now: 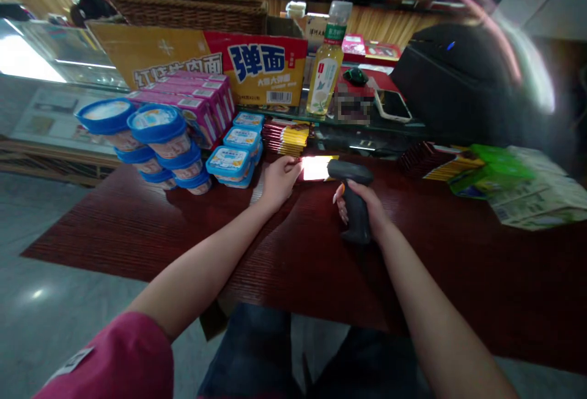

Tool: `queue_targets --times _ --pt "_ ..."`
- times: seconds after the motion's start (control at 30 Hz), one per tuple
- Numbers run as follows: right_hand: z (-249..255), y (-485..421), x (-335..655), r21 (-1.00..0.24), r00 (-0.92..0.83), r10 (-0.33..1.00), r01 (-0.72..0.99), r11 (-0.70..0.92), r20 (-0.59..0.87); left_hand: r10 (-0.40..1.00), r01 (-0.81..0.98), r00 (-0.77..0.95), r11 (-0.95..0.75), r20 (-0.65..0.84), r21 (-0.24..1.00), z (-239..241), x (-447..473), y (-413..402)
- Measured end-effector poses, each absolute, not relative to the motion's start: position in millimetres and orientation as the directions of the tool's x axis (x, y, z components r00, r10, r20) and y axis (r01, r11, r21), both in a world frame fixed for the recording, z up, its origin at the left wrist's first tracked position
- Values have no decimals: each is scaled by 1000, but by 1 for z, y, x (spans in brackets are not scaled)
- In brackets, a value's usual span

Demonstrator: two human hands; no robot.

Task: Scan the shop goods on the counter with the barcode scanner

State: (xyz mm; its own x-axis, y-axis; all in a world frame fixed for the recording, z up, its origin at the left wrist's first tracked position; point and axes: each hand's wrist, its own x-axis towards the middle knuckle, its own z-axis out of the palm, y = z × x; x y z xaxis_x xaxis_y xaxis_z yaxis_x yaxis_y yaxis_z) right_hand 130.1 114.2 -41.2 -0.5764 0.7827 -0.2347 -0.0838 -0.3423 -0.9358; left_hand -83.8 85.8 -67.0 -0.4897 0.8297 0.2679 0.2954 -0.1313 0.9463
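My right hand (362, 206) is closed round the grip of a black barcode scanner (351, 194), whose head points left. Its light falls on a small flat packet (316, 167) lying on the dark red table (293, 264). My left hand (279, 180) pinches the left end of that packet, fingers closed on it. Just behind the packet lies a stack of red and yellow flat packets (287, 136).
Stacked blue-lidded tubs (151, 136) and pink boxes (197, 102) stand at the left, smaller blue-lidded tubs (236, 151) beside them. A cardboard box (206, 59), a drink bottle (326, 68) and a phone (393, 105) sit behind. Green packages (509, 182) lie at the right.
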Motion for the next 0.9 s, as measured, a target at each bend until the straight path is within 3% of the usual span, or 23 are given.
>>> queue_targets --times 0.17,0.27,0.43,0.57,0.7,0.9 --pt "-45 120 133 -937 -601 759 -48 -346 -250 824 312 -488 -145 289 939 -71 -86 87" --pt "-44 123 134 -924 -634 740 -102 -369 -226 833 415 -421 -175 359 893 -66 -91 81" --pt "-38 126 142 -892 -583 804 -296 -341 -115 845 771 -155 -220 511 598 -40 -106 56" --pt "-32 124 151 -874 -530 842 -357 -331 -103 933 933 -79 -54 350 355 -26 -112 37" --pt "-30 121 154 -852 -524 843 -379 -361 -124 963 986 -137 109 233 129 -30 -104 32" --pt "-30 120 152 -855 -520 842 -364 -370 -143 948 996 -1 -26 319 83 -46 -75 34"
